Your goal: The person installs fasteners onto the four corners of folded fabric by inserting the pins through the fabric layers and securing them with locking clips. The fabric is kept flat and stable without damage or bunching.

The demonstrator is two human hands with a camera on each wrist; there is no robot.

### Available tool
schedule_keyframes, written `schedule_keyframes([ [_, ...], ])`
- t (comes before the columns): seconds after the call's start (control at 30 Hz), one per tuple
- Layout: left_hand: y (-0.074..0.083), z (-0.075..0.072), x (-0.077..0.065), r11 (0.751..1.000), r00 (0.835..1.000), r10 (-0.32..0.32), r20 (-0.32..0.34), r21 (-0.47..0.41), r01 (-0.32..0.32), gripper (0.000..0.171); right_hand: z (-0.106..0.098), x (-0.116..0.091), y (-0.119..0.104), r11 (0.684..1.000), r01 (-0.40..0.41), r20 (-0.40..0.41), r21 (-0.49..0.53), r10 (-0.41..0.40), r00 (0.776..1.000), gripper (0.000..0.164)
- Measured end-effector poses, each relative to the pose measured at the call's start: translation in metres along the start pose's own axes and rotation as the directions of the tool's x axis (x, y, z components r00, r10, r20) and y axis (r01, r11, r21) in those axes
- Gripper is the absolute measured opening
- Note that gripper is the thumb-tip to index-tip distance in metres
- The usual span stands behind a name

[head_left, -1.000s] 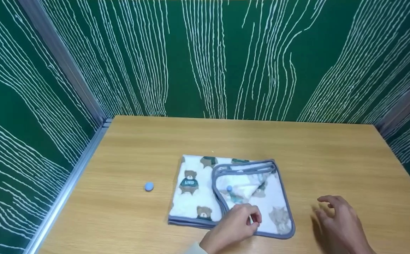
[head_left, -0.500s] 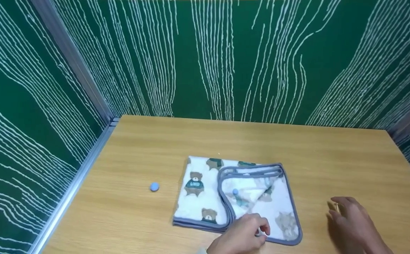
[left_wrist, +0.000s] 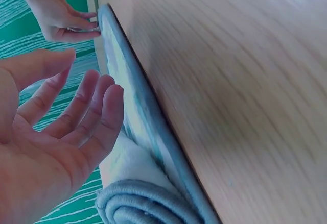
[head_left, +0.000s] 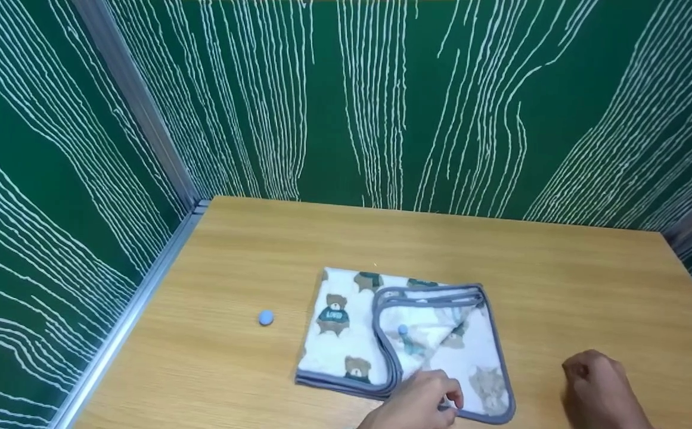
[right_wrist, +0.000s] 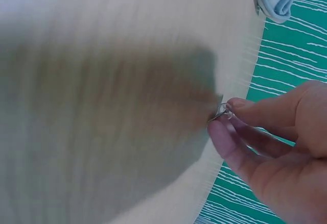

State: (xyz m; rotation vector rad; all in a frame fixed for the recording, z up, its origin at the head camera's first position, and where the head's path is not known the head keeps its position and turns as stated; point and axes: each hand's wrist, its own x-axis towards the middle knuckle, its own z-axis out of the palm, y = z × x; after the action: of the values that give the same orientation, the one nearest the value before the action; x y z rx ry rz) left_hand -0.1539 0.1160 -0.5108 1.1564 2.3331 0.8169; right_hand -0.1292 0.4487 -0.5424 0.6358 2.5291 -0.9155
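Observation:
A folded white fleece blanket (head_left: 346,345) with brown bears in green shirts and a grey edge lies on the table, its right part folded back. My left hand (head_left: 420,399) is over its near edge, fingers loosely bent and holding nothing, as the left wrist view of this hand (left_wrist: 66,112) shows. Right of the blanket, my right hand (head_left: 602,387) pinches a small shiny metallic piece (right_wrist: 223,110) between thumb and fingertip, close over the table. Its exact kind I cannot tell. A small blue ball (head_left: 403,329) rests on the folded-back part.
A larger blue ball (head_left: 266,317) sits on the wooden table (head_left: 250,250), left of the blanket. Green walls (head_left: 322,119) with white wavy lines rise behind and beside the table. A metal rail (head_left: 125,333) runs along the left edge.
The head view has shifted, so table and blanket sit further right and lower. The right hand's spread fingers have drawn together around the shiny piece. My left hand keeps its place over the blanket.

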Motion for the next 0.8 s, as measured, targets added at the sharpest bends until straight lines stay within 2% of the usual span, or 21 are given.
schedule_keyframes([
  [0.27,0.005,0.006,0.004,0.997,1.000,0.012,0.005,0.070,-0.012,0.009,0.007,-0.009,0.002,0.999,0.022,-0.091,-0.036,-0.025,0.996,0.013],
  [0.53,0.004,0.014,0.010,0.989,0.994,0.073,0.082,0.126,-0.083,0.012,0.003,-0.024,-0.004,0.998,0.045,-0.170,-0.041,-0.052,0.984,0.005],
  [0.73,0.004,0.018,0.009,0.967,0.984,0.165,0.067,0.183,-0.175,0.020,0.003,-0.030,-0.007,0.998,0.055,-0.218,-0.039,-0.063,0.974,0.005],
  [0.8,0.005,0.019,0.009,0.971,0.985,0.156,0.080,0.170,-0.168,0.022,0.004,-0.032,-0.007,0.996,0.068,-0.242,-0.049,-0.078,0.967,0.006],
])
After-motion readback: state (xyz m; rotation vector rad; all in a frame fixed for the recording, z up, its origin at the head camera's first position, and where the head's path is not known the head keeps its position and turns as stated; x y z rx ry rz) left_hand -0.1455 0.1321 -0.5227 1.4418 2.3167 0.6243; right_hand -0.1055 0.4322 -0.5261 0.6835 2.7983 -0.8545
